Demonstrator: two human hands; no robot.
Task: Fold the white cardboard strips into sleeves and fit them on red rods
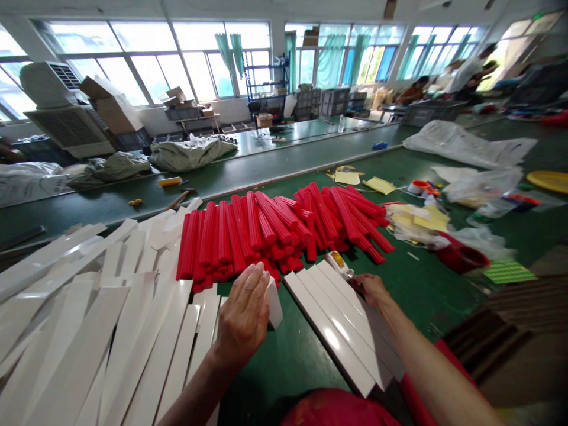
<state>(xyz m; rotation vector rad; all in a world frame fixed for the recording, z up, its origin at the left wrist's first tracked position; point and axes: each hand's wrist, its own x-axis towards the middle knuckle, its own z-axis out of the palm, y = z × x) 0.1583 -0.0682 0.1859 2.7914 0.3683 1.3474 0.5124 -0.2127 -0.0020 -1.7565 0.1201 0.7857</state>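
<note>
My left hand (243, 316) is closed over the end of a white box-like strip (274, 303), just in front of a heap of red ribbed sticks (284, 228). My right hand (371, 290) rests at the far end of a row of flat white strips (337, 328), its fingers curled beside a small tape dispenser (339, 263). Whether the fingers grip the dispenser is hidden.
A large spread of white strips (89, 319) covers the green table (426, 284) on my left. Yellow sheets (421, 219), a red tub (461, 255) and plastic bags (465, 145) lie to the right. Other people (465, 71) work far back right.
</note>
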